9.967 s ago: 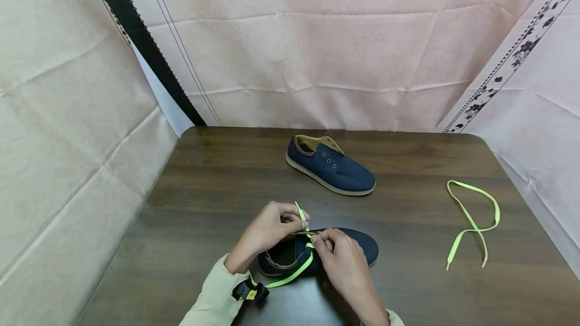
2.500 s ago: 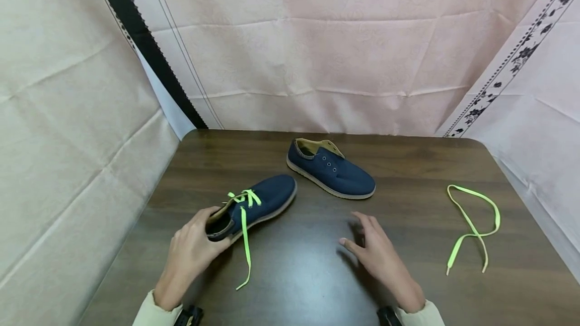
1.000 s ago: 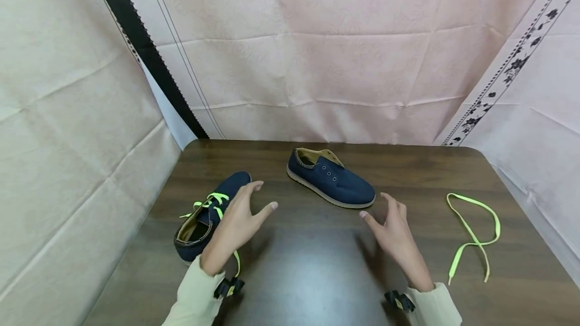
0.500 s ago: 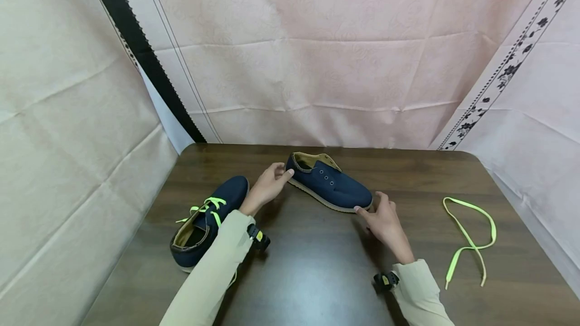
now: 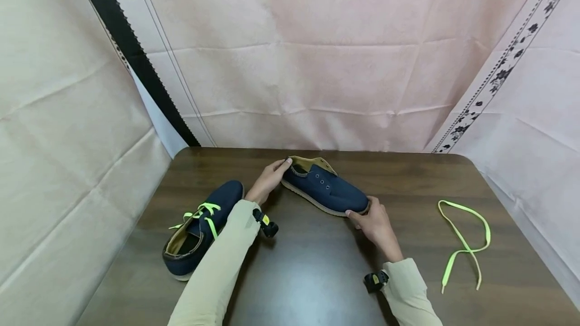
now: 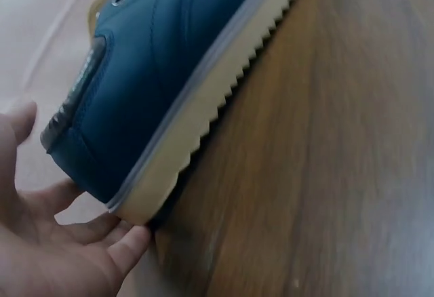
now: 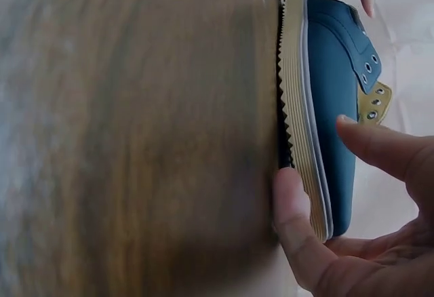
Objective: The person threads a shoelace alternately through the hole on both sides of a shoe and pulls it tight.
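A navy canvas shoe (image 5: 333,190) with bare eyelets and a tan sole lies near the table's far edge, toe to the right. My left hand (image 5: 267,181) grips its heel; in the left wrist view the fingers (image 6: 130,248) touch the heel's lower edge. My right hand (image 5: 375,224) holds the toe, with one digit against the sole's side and another over the upper in the right wrist view. To the left stands the matching shoe (image 5: 230,196), threaded with a neon-green shoelace (image 5: 211,226), partly hidden behind my left forearm.
A loose neon-green shoelace (image 5: 471,251) lies crossed over itself on the right of the brown wooden table (image 5: 312,286). Pale cloth (image 5: 294,79) hangs behind and at both sides of the table.
The laced shoe was worked on, then moved left and released. Both hands moved to the unlaced shoe; in the last half second they have closed on its heel and toe.
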Demonstrator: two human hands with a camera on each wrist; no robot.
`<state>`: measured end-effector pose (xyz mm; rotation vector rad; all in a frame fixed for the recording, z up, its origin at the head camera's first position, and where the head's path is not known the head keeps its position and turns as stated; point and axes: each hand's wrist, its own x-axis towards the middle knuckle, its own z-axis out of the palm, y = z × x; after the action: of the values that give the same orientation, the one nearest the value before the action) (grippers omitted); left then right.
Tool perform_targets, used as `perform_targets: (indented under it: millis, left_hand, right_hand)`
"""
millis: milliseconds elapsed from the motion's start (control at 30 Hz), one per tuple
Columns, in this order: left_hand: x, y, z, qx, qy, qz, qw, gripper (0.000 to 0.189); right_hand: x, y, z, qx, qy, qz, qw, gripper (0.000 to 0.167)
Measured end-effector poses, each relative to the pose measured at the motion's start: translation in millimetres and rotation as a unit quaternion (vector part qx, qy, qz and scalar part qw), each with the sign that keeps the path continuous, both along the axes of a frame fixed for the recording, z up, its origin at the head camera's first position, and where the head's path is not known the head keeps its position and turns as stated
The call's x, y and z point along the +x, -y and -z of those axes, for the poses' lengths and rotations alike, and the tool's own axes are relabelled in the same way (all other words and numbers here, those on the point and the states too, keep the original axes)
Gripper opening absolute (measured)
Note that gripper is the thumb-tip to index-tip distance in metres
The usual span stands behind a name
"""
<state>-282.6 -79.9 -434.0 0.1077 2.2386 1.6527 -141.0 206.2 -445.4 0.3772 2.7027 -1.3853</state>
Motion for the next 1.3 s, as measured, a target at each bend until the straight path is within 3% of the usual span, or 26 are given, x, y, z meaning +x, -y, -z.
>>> perform_targets:
  millis: [233,367,500,667,967,1167,1300]
  left_hand:
    - [8.4,2.6,-5.0,0.036,0.018,-0.038,0.9985,0.068]
    - [22.8,4.8,-11.4,0.034,0.008,-0.062,0.9974,0.067]
    - [41.1,5.8,-20.7,0.03,-0.01,-0.068,0.9972,0.066]
    - [69.7,8.6,-27.2,0.025,-0.031,-0.065,0.9971,0.063]
    - [135.0,35.7,-19.5,-0.018,-0.064,-0.016,0.9977,0.065]
    - [179.4,52.8,-23.4,-0.061,-0.085,-0.016,0.9944,0.067]
    - [202.9,64.4,-20.7,-0.074,-0.087,-0.022,0.9932,0.067]
  right_hand:
    - [-1.8,6.2,-3.1,0.032,-0.001,0.018,0.9993,0.076]
    - [1.8,4.5,-4.5,0.04,-0.009,-0.001,0.9992,0.074]
    - [10.0,-2.3,-9.2,0.042,-0.019,-0.02,0.9987,0.071]
    - [26.2,-9.9,-15.6,0.045,-0.025,-0.039,0.9979,0.072]
    - [59.8,-8.7,-21.0,0.047,-0.002,-0.076,0.996,0.073]
    - [83.2,-0.3,-23.2,0.034,-0.004,-0.081,0.9961,0.076]
    - [96.9,5.4,-24.0,0.016,-0.003,-0.085,0.9963,0.077]
